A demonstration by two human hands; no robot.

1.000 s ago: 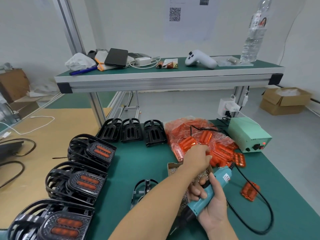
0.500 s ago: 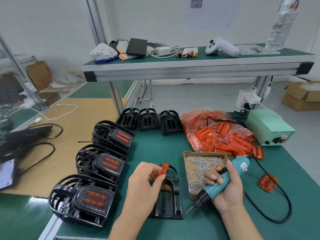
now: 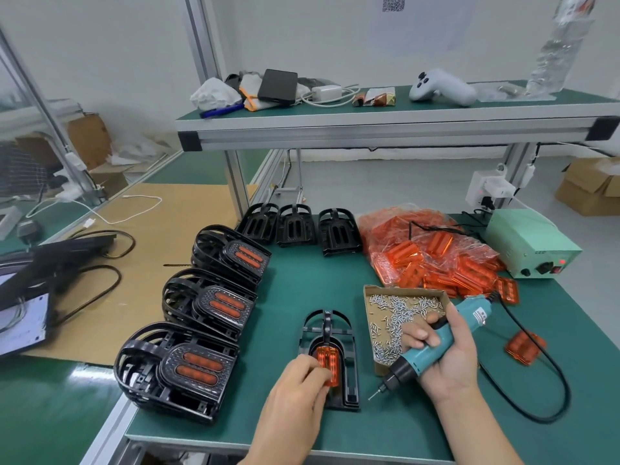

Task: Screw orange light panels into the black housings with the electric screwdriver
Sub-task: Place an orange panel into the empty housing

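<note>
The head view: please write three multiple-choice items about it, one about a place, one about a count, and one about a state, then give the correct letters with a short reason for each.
1. Where does the tray of screws lie?
A. on the upper shelf
B. on the green mat, right of the black housing being worked on
C. on the brown cardboard sheet

2. How many empty black housings stand in the row at the back of the mat?
A. three
B. five
C. one

3. What is the right hand doing?
A. resting flat on the mat
B. gripping the electric screwdriver
C. picking up a screw

Answers: 1 B, the tray sits beside the housing near the screwdriver. 2 A, three stand side by side. 3 B, the fingers curl round the teal body, while the left hand holds the orange panel in the housing.
</note>
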